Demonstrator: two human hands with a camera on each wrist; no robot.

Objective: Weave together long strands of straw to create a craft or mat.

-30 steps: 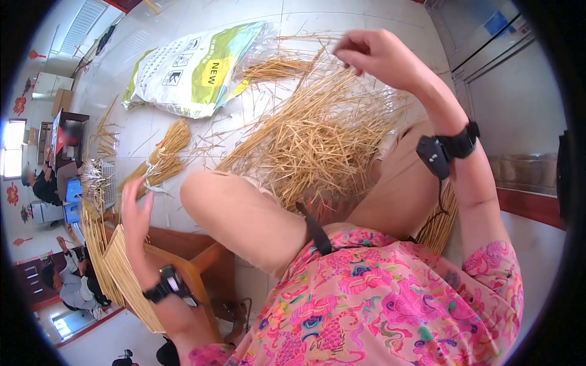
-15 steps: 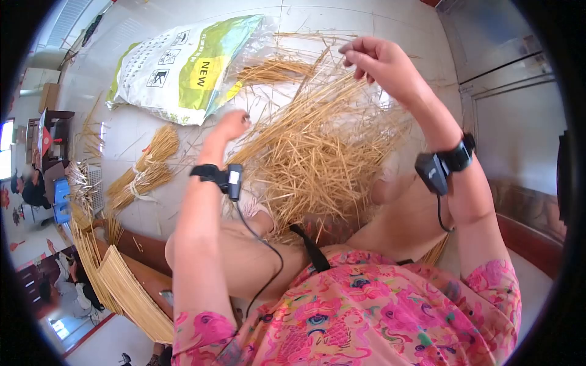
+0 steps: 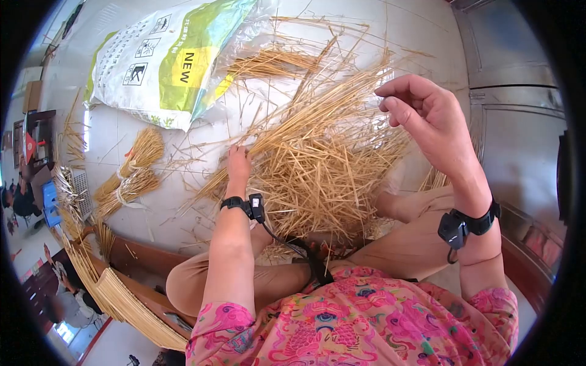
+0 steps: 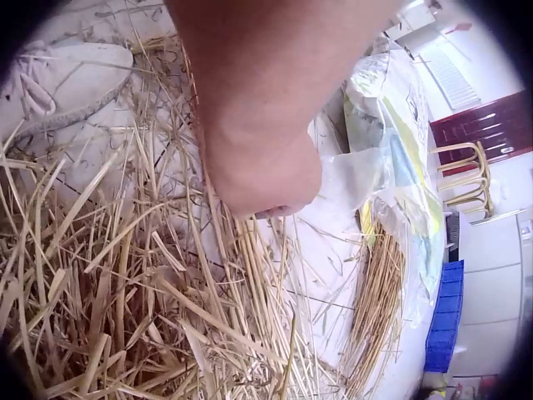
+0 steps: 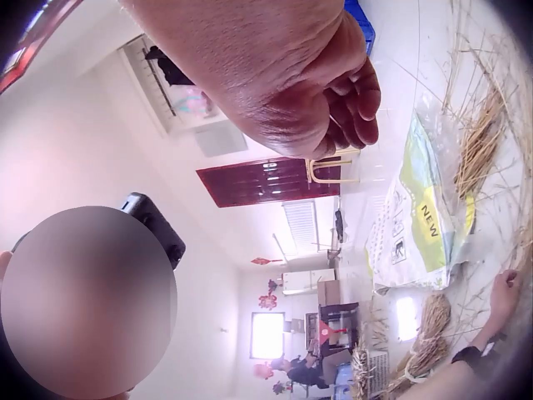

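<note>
A heap of loose straw (image 3: 317, 177) lies on the floor between the person's feet, with long straw stalks (image 3: 299, 128) stretched along its far left side. My left hand (image 3: 239, 163) is down at the near end of these stalks, its fingers curled round some of them. In the left wrist view the left hand (image 4: 262, 171) hides most of its grip, and stalks run out below it. Raised above the right side of the heap, my right hand (image 3: 430, 116) has loosely bent fingers, thumb apart from the forefinger, and holds nothing visible.
A white and green plastic sack (image 3: 165, 67) lies at the far left, a small straw bunch (image 3: 274, 63) by its mouth. Tied straw bundles (image 3: 131, 171) are on the floor at left. A wooden bench (image 3: 146, 262) carries a straw mat (image 3: 131, 305). A metal cabinet (image 3: 513, 134) stands at right.
My left hand has come from the far left, across the knee, down to the straw stalks. My right hand has shifted right and a little nearer, still loosely bent.
</note>
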